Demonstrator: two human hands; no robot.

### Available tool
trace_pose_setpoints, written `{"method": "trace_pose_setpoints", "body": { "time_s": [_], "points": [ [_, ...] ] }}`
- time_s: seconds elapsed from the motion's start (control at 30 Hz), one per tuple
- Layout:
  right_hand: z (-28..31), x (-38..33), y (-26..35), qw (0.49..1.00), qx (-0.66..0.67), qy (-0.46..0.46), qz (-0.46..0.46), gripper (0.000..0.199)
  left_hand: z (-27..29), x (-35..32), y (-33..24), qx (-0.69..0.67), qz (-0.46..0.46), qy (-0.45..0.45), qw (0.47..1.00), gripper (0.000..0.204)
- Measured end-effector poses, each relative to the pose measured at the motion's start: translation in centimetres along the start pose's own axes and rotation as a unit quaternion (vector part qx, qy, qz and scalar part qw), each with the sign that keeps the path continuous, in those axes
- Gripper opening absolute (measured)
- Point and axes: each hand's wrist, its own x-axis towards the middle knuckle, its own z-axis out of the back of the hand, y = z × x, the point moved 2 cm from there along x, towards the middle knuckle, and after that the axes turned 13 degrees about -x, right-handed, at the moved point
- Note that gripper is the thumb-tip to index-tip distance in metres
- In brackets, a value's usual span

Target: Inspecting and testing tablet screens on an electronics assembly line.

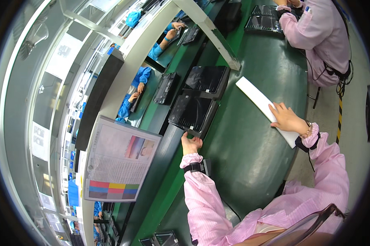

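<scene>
My left hand [191, 144] is at the near corner of a black tray [202, 132] that carries a glossy dark panel [190, 110]. Its thumb side touches the tray's rim and the other fingers curl in at the edge. A long white strip [255, 95] lies slantwise on the green bench to the right. Across its near half rests my right hand [289, 119], fingers apart, with the thumb at the strip's left edge. Just beyond the first tray sits a second tray with a similar dark panel [205, 78]. Both my wrists wear black bands.
A printed sheet [121, 160] hangs from the pale frame at left. One frame post [218, 41] comes down to the green bench [246, 164]. A co-worker in pink [318, 33] sits at far right by more trays [263, 23]. People in blue work across the line.
</scene>
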Motion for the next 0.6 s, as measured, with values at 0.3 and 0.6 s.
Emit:
{"method": "trace_pose_setpoints", "body": {
  "time_s": [0.3,0.6],
  "points": [
    [-0.7,0.0,0.5,0.999,0.025,-0.048,0.003,0.072,-0.1,1.6,2.4,-0.097,-0.168,0.175,0.965,0.05],
    [2.1,-0.4,1.5,0.976,0.17,-0.135,-0.02,0.052,3.4,-2.3,-0.3,-0.022,-0.345,0.182,0.921,0.049]
  ]
}}
